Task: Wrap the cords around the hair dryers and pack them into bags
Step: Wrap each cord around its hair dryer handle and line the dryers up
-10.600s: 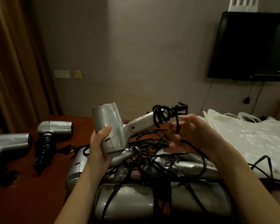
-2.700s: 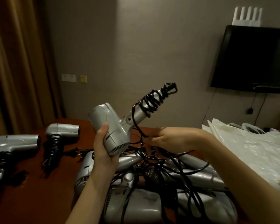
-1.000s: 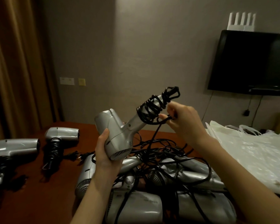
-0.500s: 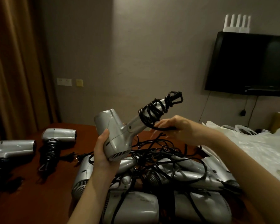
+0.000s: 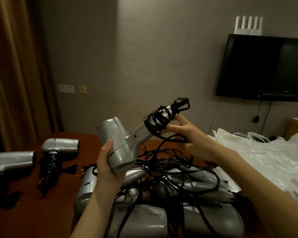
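My left hand (image 5: 108,167) grips the body of a silver hair dryer (image 5: 117,143), held up with its handle pointing up and right. A black cord (image 5: 159,120) is coiled several times around that handle. My right hand (image 5: 191,136) is just right of the handle, fingers curled round the loose run of cord that drops to the pile below. Under my hands lies a heap of silver hair dryers (image 5: 162,203) tangled in black cords. Clear plastic bags (image 5: 268,157) lie at the right.
Two wrapped hair dryers lie on the dark red table (image 5: 24,203) at the left, one (image 5: 58,148) nearer the centre and one (image 5: 10,160) at the edge. A curtain hangs at the left and a black TV (image 5: 261,67) is on the wall.
My right hand rose from under the handle to its right side, carrying the cord around it. The left hand holds the dryer nearly still.
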Action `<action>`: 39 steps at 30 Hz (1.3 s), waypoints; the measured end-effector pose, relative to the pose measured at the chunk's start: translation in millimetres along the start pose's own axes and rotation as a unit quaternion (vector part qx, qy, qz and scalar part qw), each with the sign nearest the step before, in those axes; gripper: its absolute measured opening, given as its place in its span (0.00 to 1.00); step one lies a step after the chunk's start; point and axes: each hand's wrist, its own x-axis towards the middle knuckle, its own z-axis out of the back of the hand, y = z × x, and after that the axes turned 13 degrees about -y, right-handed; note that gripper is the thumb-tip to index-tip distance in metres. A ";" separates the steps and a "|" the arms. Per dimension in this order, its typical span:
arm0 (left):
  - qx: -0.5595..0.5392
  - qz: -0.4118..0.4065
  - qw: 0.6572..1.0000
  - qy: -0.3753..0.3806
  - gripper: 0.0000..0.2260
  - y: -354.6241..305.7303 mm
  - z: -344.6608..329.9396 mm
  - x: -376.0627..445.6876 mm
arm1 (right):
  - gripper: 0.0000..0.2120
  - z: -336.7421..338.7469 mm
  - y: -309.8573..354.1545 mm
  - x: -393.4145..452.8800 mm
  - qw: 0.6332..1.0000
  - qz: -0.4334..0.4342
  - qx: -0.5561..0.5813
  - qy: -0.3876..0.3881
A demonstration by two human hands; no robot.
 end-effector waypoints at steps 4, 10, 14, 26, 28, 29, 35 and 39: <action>0.008 -0.005 1.000 -0.002 0.37 -1.3 -1.0 -1.3 | 0.14 5.1 7.9 1.1 0.999 -0.011 0.042 0.023; 0.002 -0.007 1.000 -0.004 0.39 -1.1 -0.9 -0.5 | 0.07 12.4 12.4 4.8 0.982 -0.018 -0.189 -0.008; 0.010 0.000 1.000 -0.009 0.35 -2.8 -0.1 -1.1 | 0.13 9.4 16.0 5.3 0.964 -0.035 -0.243 -0.102; 0.045 0.015 0.999 -0.021 0.17 0.7 5.9 -0.9 | 0.14 5.5 -26.6 -28.3 0.977 -0.146 0.147 0.040; 0.054 0.015 0.998 -0.023 0.19 1.2 5.4 -0.6 | 0.10 1.3 -28.3 -29.1 0.981 -0.137 0.134 -0.016; 0.058 0.013 0.998 -0.021 0.19 1.5 5.9 0.0 | 0.06 0.8 -29.4 -28.9 0.983 -0.127 0.124 -0.048; 0.087 0.003 0.995 -0.045 0.21 3.0 5.8 3.0 | 0.12 -12.7 -19.1 -33.4 0.991 0.002 0.062 -0.122; 0.107 0.006 0.994 -0.019 0.20 2.5 5.3 0.8 | 0.12 -28.6 -14.9 -29.4 1.000 -0.006 0.019 0.001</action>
